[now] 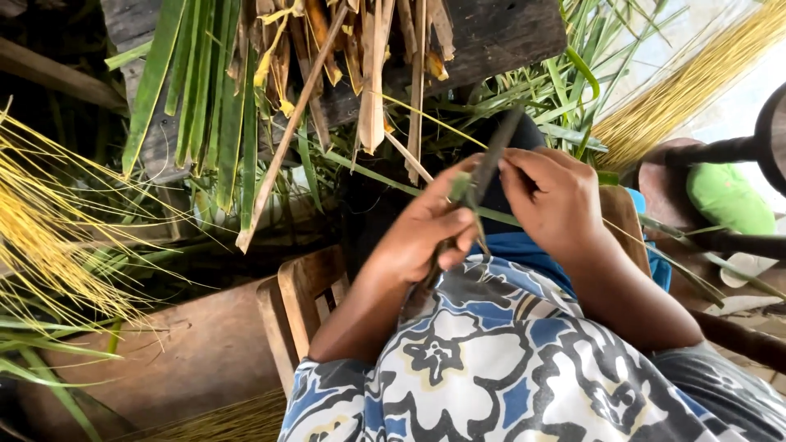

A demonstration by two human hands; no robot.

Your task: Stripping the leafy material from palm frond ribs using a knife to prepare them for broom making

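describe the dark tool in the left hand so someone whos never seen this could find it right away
Start at the patterned blue, white and black cloth filling the lower middle of the view; just above it the two hands meet. The left hand grips a dark knife-like blade that angles up toward the right hand. Unlike the green leaf strips and yellow fibres around it, it is nearly black, straight and rigid.

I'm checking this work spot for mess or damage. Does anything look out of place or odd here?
Nothing looks damaged or spilled. The left hand and right hand hold a green leaf strip and a dark blade. Green and dried leaves hang loosely off a board, and yellow ribs lie in bundles.
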